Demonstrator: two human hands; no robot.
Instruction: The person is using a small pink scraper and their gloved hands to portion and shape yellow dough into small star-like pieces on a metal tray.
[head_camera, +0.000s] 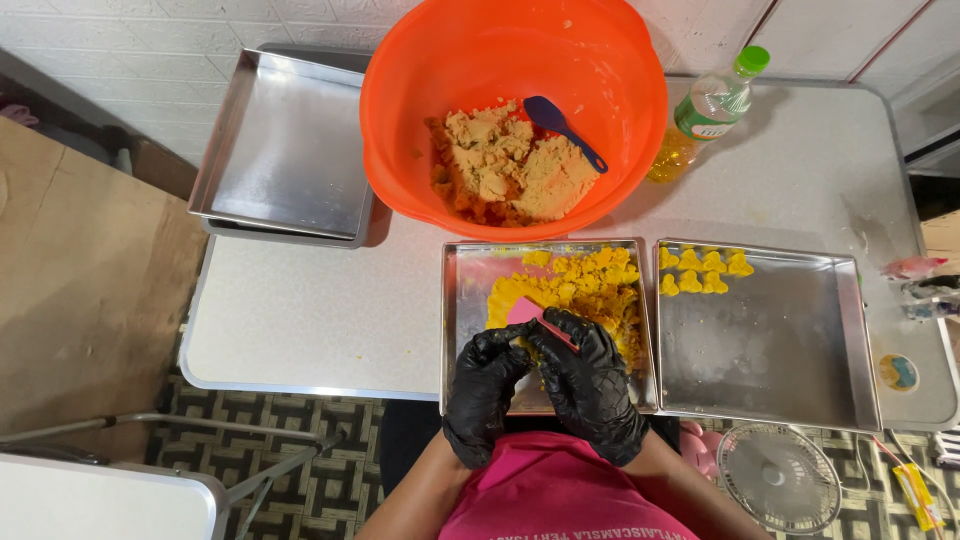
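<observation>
Both my hands wear black gloves and meet over a square metal tray (457, 330) that holds a heap of yellow dough (585, 285). My right hand (590, 375) grips a small pink scraper (528, 311) at the dough's near edge. My left hand (487, 385) curls beside it, its fingers touching the right hand and the scraper; whether it holds dough is hidden. To the right, a second metal tray (790, 350) carries several small shaped yellow pieces (703, 270) along its far left corner.
A big orange bowl (400, 120) with brown-yellow dough and a blue spatula (560, 125) stands behind the trays. An empty metal tray (285, 150) sits far left, an oil bottle (705, 110) far right. A small fan (778, 478) lies below the table edge.
</observation>
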